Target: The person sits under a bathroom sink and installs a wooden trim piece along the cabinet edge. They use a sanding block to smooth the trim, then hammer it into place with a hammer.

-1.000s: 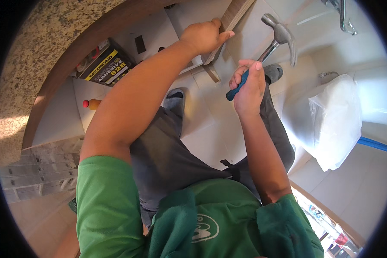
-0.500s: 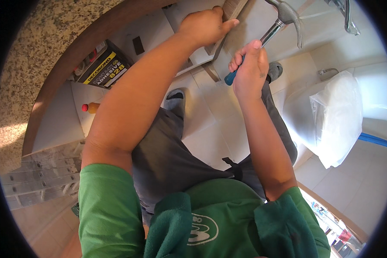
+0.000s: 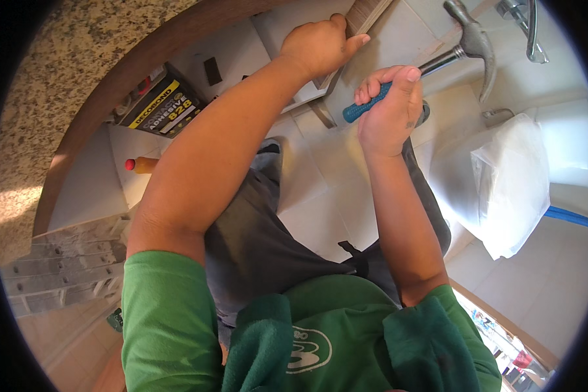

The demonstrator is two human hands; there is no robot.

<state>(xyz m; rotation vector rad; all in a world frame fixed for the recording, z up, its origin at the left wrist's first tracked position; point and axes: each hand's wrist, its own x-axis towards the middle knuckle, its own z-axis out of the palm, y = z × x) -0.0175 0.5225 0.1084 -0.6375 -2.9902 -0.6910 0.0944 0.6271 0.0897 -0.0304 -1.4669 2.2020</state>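
Note:
My left hand (image 3: 313, 47) grips the edge of an upright wooden board (image 3: 362, 14) in a low cabinet, fingers curled over it and thumb out. My right hand (image 3: 391, 111) is closed round the blue handle of a claw hammer (image 3: 473, 40), whose metal head is raised to the right of the board, claw pointing downward. A white panel (image 3: 280, 36) inside the cabinet lies left of my left hand.
A speckled stone counter (image 3: 59, 78) with a curved wooden edge arches at left, over an adhesive can (image 3: 163, 104) and a bottle with a red cap (image 3: 140, 165). A tap (image 3: 529, 32), a white plastic-covered object (image 3: 509, 183) and blue pipe (image 3: 568, 214) are at right.
Since a second ago the hammer has risen and tilted further right. My right hand has moved up and right with it; my left hand has shifted slightly up and right on the board.

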